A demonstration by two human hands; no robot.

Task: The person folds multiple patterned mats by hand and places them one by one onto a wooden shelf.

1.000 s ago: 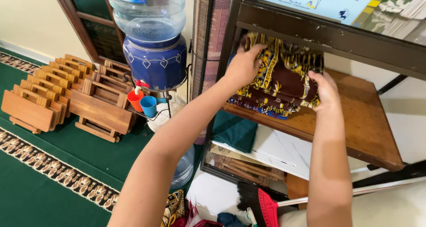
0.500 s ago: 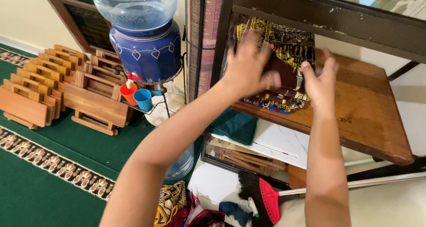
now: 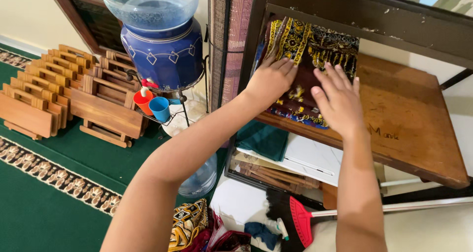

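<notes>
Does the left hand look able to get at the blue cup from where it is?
Probably yes. The left hand lies flat on the patterned cloth on the wooden shelf; the blue cup sits lower left beside the orange cup, with open space between.

- Left hand (image 3: 272, 79): palm down, fingers together and stretched forward, laid flat; bare forearm reaching up from the lower left.
- Right hand (image 3: 337, 99): palm down, 4 fingers spread, wrist straight, forearm rising from below.
</notes>
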